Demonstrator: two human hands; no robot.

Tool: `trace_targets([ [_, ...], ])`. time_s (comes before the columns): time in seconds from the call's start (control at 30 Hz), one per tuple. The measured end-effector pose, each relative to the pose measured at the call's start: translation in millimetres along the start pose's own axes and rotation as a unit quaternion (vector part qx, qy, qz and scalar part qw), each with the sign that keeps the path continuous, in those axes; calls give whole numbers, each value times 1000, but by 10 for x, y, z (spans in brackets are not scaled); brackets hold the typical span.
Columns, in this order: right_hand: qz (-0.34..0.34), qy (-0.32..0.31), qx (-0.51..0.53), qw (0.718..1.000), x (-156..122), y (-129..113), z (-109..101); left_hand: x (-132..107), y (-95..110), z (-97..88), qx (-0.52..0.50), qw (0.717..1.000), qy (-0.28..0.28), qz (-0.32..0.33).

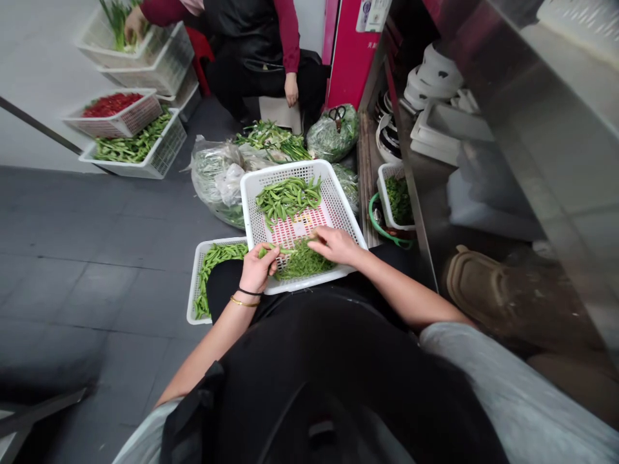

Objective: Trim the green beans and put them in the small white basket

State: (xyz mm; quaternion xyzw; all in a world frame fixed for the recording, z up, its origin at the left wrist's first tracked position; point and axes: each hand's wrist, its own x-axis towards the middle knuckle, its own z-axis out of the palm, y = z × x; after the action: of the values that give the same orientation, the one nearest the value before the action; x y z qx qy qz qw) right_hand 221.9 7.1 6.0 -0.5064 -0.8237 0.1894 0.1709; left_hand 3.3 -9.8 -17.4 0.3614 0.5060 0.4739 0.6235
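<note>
On my lap rests a white perforated plastic basket [245, 209]. Whole green bean pods [289, 196] lie in its far half, and a heap of thin green trimmings [309, 261] is in its near half. My left hand [256, 267], over the near left rim, is closed on a green bean pod [285, 250] that points right. Above the trimmings, my right hand [336, 246] has thumb and fingers pinched together near the pod's tip; what is between them is too small to make out. A second white basket [191, 293] of pods stands by my left leg.
Bagged greens [217, 174] and loose leafy stalks [273, 138] lie beyond the basket. Across from me a person [246, 64] sits, one hand in a stacked crate [89, 45]. Crates of red peppers [113, 106] and pods stand left. A metal shelf [420, 245] runs along my right.
</note>
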Motion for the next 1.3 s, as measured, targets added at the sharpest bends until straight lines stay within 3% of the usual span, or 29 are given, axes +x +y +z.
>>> trace_targets([
  [0.17,-80,-107,-44,990,68,-185,143,-34,40,-40,159,986,-16,52],
  [0.27,-137,-160,-48,976,94,-182,137,-43,136,-103,318,929,-138,131],
  [0.33,-182,-183,-24,966,120,-167,114,-49,182,-106,364,889,-241,138],
  [0.4,-198,-173,5,965,155,-172,119,-53,178,-66,346,889,-277,109],
  [0.5,-158,-96,45,982,203,-189,196,-31,91,15,233,947,-216,42],
  [0.6,-108,-48,64,991,209,-103,268,69,5,2,68,994,-83,17],
  [0.67,-82,-91,49,991,221,49,265,173,-6,-86,-13,999,23,43],
  [0.73,-47,-204,8,978,295,249,237,274,10,-200,-57,993,88,58],
  [0.8,13,-306,-54,950,473,434,240,340,25,-284,-68,994,81,30],
  [0.83,46,-324,-85,941,602,503,271,355,25,-303,-66,996,55,-2],
  [0.97,135,-246,-160,946,1223,583,607,321,-24,-263,-78,983,-79,-146],
  [1.07,137,-245,-156,947,1532,557,882,269,-51,-258,-126,968,-117,-180],
  [1.17,129,-248,-142,950,1542,569,959,239,-56,-307,-153,960,-126,-198],
  [1.3,106,-245,-115,957,1152,529,761,250,-133,-271,-91,969,-78,-215],
])
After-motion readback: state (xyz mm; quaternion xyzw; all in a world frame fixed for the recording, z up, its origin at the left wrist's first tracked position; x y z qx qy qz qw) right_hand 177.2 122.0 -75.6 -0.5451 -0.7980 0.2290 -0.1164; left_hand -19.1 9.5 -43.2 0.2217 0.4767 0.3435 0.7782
